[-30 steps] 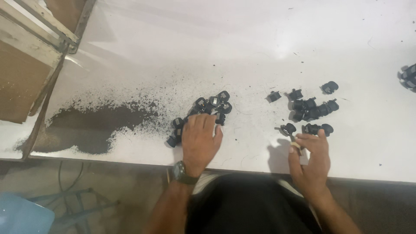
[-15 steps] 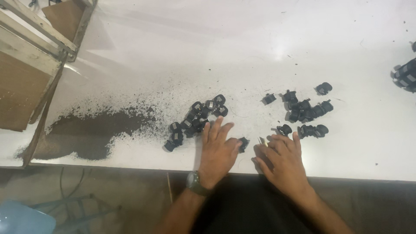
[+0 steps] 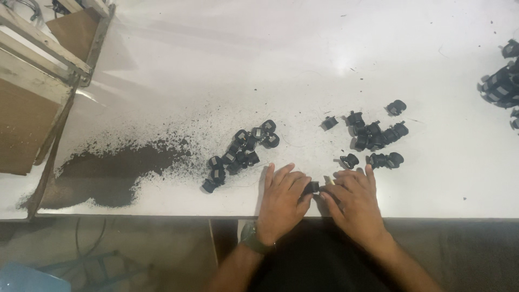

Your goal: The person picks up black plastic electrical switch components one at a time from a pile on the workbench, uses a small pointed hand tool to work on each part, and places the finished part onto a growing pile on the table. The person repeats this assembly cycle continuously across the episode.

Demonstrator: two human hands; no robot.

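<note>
My left hand (image 3: 281, 201) and my right hand (image 3: 354, 201) meet at the near edge of a white table (image 3: 227, 65). Between their fingertips sits one small black plastic part (image 3: 312, 187), pinched from both sides. A loose cluster of several black parts (image 3: 240, 152) lies just left of my left hand. Another group of black parts (image 3: 376, 135) lies beyond my right hand. My left wrist wears a watch (image 3: 254, 241).
A spread of dark powder or debris (image 3: 111, 173) covers the table's left front. A wooden frame (image 3: 40, 65) stands at the far left. More black parts (image 3: 500, 84) sit at the right edge. A blue object (image 3: 21, 278) lies on the floor below.
Both hands have come together near the table's front edge. My left hand left the left cluster, moved right, and a black part now sits between both hands' fingertips.
</note>
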